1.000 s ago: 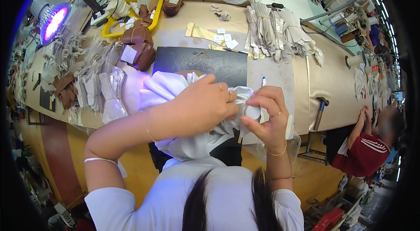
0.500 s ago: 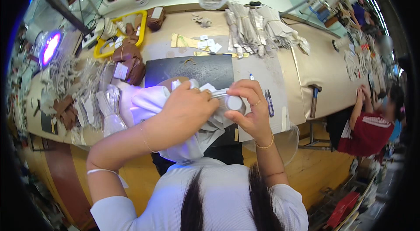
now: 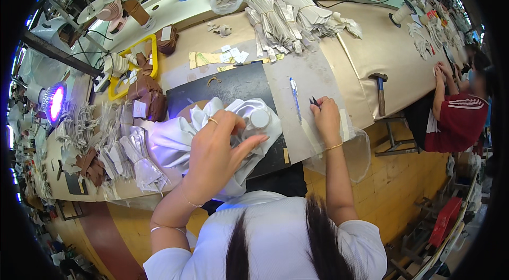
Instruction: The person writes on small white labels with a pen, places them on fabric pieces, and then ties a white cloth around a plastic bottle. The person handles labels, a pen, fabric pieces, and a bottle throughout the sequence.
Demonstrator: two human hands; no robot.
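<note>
My left hand (image 3: 214,142) is over a bundle of white, gathered material (image 3: 172,139), its thumb and fingers spread apart. Close to those fingertips, a round white disc like a cap (image 3: 260,119) sits in the folds. My right hand (image 3: 327,117) is closed on small dark thread snips (image 3: 314,102), whose tips poke out beyond the fingers. A blue and clear pen (image 3: 295,100) lies to the left of that hand. Beneath the white material is a black board (image 3: 233,86).
A lit lamp (image 3: 56,101), brown bundles (image 3: 148,97) and a yellow tray (image 3: 154,63) stand left. Strip bundles (image 3: 273,20) lie at the back, a hammer (image 3: 380,92) to the right. A person in a red top (image 3: 460,121) sits far right.
My right hand has left the white disc, moved right and picked up the snips from the table. My left hand has loosened, its fingers now apart. The view has shifted slightly.
</note>
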